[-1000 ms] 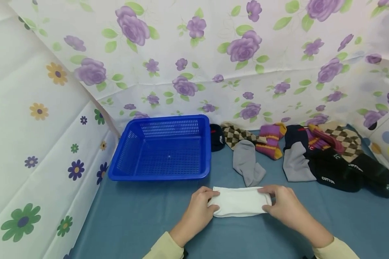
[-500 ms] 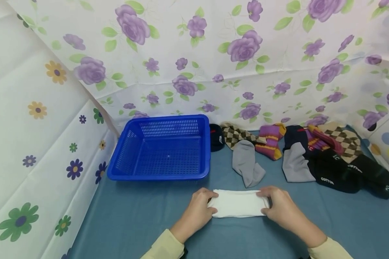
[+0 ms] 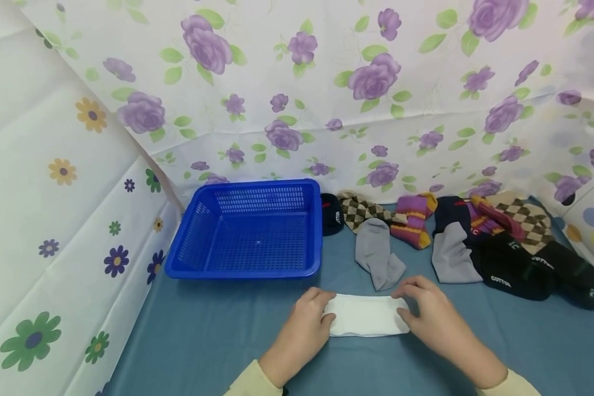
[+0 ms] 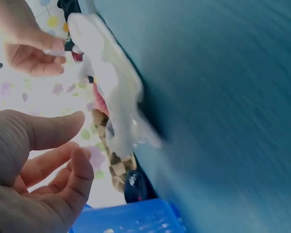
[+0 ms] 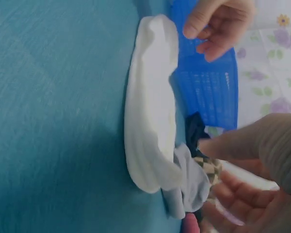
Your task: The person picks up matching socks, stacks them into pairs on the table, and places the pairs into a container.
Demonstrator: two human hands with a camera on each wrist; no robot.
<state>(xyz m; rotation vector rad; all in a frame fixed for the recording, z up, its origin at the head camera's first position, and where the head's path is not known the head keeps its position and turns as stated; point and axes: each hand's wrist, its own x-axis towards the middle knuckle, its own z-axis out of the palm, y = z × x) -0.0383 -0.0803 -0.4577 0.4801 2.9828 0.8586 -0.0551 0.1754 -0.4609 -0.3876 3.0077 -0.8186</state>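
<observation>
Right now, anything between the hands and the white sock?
Nothing visible. The left hand and right hand sit at either end of the folded white sock on the blue cloth; wrist views show small open gaps.

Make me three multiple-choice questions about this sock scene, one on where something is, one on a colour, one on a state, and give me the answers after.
1. Where does the blue basket stand relative to the white sock?
A. Behind it and to the left
B. To the right, among the dark socks
C. On top of it

2. What colour is the single sock lying just behind the white one?
A. Green
B. Grey
C. Red

3. What is the state of the basket?
A. Heaped with socks
B. Turned upside down
C. Upright, with nothing in it

Answers:
1. A: the head view shows the basket by the flowered wall, left of and beyond the white sock that lies between the left hand and right hand.
2. B: it is plain grey against the blue table cover.
3. C: its bare mesh floor is visible throughout.
</observation>
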